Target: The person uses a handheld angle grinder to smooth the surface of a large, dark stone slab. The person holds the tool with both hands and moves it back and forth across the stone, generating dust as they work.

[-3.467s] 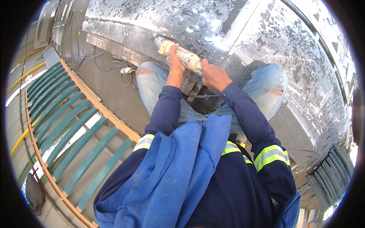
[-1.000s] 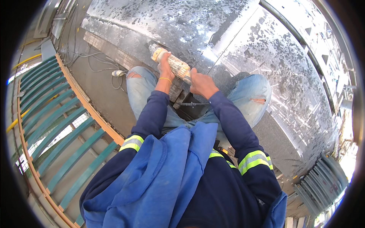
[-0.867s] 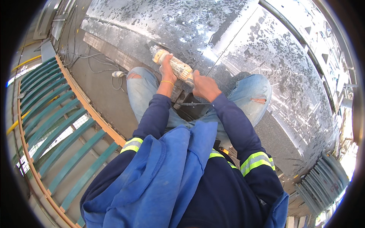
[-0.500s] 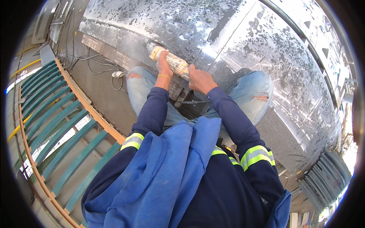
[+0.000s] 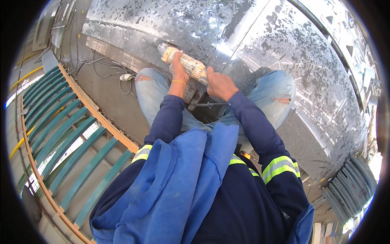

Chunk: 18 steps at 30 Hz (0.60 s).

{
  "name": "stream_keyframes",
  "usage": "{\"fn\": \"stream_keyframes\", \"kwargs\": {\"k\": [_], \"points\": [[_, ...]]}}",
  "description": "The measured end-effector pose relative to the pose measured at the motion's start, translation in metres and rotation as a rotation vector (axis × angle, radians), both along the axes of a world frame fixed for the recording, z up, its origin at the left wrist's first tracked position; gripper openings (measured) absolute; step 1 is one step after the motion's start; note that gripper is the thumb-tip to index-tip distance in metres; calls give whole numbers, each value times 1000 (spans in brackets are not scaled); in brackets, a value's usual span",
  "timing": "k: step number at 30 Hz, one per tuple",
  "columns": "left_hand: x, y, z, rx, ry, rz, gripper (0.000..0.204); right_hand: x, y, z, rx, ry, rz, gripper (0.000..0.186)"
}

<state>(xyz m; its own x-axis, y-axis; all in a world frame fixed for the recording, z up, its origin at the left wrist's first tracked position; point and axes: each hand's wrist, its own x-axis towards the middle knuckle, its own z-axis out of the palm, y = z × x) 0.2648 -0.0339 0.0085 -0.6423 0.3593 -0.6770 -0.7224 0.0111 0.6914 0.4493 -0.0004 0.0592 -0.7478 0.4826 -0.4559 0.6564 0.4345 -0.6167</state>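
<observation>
A dusty, yellowish angle grinder (image 5: pixel 194 66) is held in both my hands, its guarded head at the near left edge of a grey stone slab (image 5: pixel 280 93). My left hand (image 5: pixel 178 70) is wrapped round the body just behind the head. Closed round the rear end is my right hand (image 5: pixel 221 84). The disc itself is hidden in whitish blur and dust. Wet, dark patches cover much of the slab, and a thin straight line runs across it. My knees, in torn jeans, are bent on either side of the tool.
To my left stands a rack (image 5: pixel 77 134) of green slats with orange-brown edges. Loose cables (image 5: pixel 99 63) and a pale plug connector (image 5: pixel 126 77) lie on the floor beyond it. Stacked grey metal pieces (image 5: pixel 351 189) are at the lower right. A wooden plank (image 5: pixel 109 52) shows under the slab.
Both hands and the grinder have shifted slightly right in the picture, with the grip unchanged. The surroundings show only a small shift of the view.
</observation>
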Motion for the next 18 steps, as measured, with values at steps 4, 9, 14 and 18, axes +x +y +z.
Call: {"fn": "stream_keyframes", "kwargs": {"k": [4,9,14,18], "points": [[-13,4,-7,-3,18,-5,43,-10,3,-8,4,55,-4,46],[-17,6,-10,-41,2,-37,42,-12,4,-8,10,49,-5,47],[-6,-1,-7,-14,-8,-27,47,1,2,2,8,48,4,44],[6,1,2,-30,6,-13,48,10,0,2,5,78,-14,34]]}}
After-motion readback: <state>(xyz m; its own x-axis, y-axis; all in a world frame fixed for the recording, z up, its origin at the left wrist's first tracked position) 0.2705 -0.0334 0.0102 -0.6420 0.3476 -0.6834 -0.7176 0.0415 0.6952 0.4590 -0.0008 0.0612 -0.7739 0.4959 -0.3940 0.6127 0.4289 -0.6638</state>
